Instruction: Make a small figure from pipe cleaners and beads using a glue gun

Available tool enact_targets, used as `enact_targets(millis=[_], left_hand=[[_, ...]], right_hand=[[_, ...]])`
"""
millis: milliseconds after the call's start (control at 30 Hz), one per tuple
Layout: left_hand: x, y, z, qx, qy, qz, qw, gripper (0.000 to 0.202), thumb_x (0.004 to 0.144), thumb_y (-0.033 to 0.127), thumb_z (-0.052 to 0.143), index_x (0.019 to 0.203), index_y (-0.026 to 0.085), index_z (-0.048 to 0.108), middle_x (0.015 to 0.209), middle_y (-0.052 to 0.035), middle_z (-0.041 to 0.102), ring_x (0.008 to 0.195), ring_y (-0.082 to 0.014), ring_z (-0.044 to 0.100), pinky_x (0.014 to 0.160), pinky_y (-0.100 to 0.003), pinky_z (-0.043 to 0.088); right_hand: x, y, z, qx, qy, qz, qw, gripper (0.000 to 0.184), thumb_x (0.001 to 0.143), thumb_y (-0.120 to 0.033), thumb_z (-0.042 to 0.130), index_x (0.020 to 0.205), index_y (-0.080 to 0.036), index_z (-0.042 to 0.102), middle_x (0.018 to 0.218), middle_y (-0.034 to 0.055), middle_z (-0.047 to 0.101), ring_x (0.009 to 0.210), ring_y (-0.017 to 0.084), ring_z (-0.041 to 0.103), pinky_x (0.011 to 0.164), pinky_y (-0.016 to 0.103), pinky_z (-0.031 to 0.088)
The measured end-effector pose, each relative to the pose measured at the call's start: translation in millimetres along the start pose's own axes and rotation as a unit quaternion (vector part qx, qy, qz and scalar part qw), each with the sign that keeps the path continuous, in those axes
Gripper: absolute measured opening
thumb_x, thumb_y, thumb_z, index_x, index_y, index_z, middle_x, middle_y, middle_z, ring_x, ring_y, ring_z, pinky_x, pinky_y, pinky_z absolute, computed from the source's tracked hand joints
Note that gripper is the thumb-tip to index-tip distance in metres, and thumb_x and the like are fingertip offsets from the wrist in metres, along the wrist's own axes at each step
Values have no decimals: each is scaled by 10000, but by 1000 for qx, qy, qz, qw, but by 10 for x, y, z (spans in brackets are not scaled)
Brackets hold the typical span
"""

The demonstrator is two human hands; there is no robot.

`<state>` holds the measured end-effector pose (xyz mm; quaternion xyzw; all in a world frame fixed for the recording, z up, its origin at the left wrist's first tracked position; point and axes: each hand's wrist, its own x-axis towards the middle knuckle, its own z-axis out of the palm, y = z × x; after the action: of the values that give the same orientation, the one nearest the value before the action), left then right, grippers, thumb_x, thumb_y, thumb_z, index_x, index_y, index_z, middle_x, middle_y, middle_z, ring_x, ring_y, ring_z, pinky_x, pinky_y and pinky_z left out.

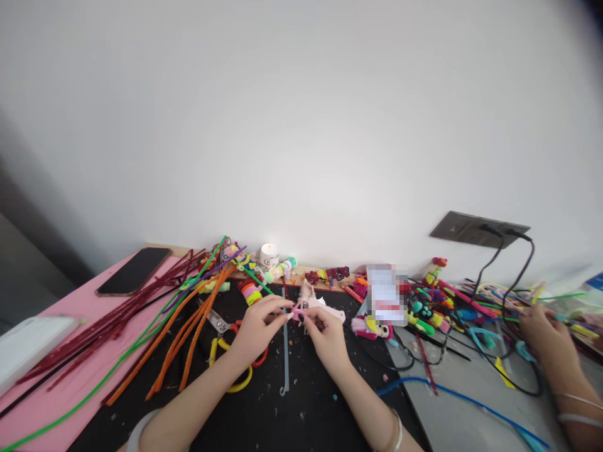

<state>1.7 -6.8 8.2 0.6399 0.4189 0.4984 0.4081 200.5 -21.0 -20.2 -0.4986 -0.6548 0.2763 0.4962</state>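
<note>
Between the fingertips of both hands is a small pink craft piece (298, 311) with a dark spot on it; its exact kind is too small to make out. My left hand (262, 326) pinches it from the left, and my right hand (327, 329) grips it from the right. Just behind my right hand lies a pale pink glue gun (333, 309), partly hidden by the fingers. A translucent glue stick (286, 351) rests on the black mat (301, 414) below the hands. Scissors (219, 323) with yellow and red handles lie beside my left forearm, which partly covers them.
Orange pipe cleaners (188, 333) and dark red ones (122, 320) spread leftward near a black phone (135, 271). A paper cup (269, 255) stands by the wall. At right, a co-worker's hand (549, 342) reaches among pipe cleaners; black cables (506, 295) hang from a socket.
</note>
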Motion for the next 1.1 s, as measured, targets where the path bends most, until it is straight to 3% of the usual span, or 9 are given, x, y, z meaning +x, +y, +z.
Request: enact_targets(millis=[567,833,1100], left_hand=[[-17,-33,3,8,-15,21,1000,211,877,294,739,1001,213,889,1010,-106,833,788,-207,758,696,-289,638],[-14,-54,0,24,-25,55,998,195,929,283,724,994,245,904,1017,-106,856,924,-255,796,758,-309,644],[-9,-58,-8,30,-32,67,997,215,931,262,702,974,246,913,1002,-103,855,901,-243,786,735,-296,617]], right_hand=[[2,-20,-20,0,-18,6,1000,369,1006,-512,679,855,-203,814,722,57,792,597,203,689,576,288,553],[4,-34,-24,2,-20,-1,1000,363,1005,-520,693,852,-211,807,706,47,781,574,196,667,559,286,537],[6,-14,-31,4,-30,-8,1000,304,1004,-457,699,843,-219,801,691,39,770,570,191,662,556,283,534]])
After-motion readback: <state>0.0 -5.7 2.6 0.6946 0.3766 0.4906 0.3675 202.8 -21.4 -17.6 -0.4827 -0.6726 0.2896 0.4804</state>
